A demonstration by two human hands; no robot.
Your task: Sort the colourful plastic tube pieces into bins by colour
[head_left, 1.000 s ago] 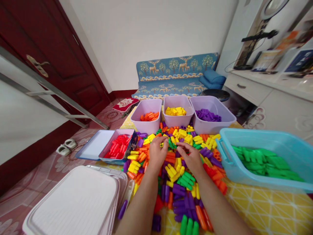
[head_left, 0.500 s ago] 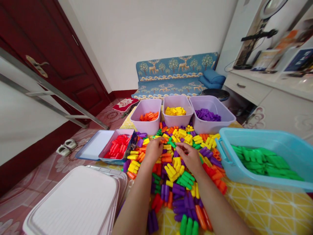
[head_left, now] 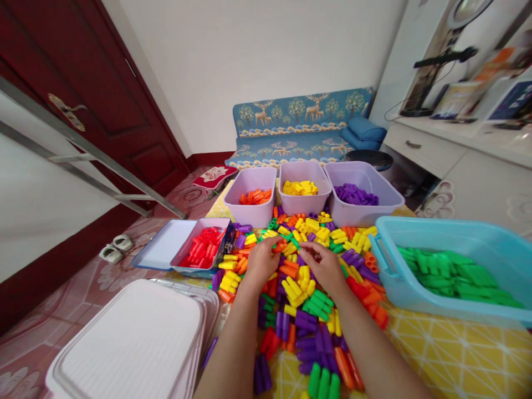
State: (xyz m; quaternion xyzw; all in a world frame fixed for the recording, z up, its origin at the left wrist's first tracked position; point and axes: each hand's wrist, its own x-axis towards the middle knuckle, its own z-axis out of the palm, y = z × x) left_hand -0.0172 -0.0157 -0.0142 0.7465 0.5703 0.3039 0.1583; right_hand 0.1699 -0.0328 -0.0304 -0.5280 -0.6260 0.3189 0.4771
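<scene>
Loose bullet-shaped plastic building blocks in yellow, orange, purple, green and red cover the middle of the table, many in joined rows. My left hand hovers low over the pile, its fingers bent around an orange block at the fingertips. Just to the right, my right hand has its fingers curled in, with thumb and forefinger near a green block. Whatever it pinches, if anything, is hidden by the fingers. A small gap separates the two hands.
Behind the pile stand lilac bins with orange, yellow and purple blocks. An open tin of red blocks is left; a blue tub of green blocks is right. White lids lie front left.
The view has shifted slightly. My left hand's fingertips now meet an orange block, and the yellow and orange blocks between my hands have moved a little. My right hand stays nearly in place.
</scene>
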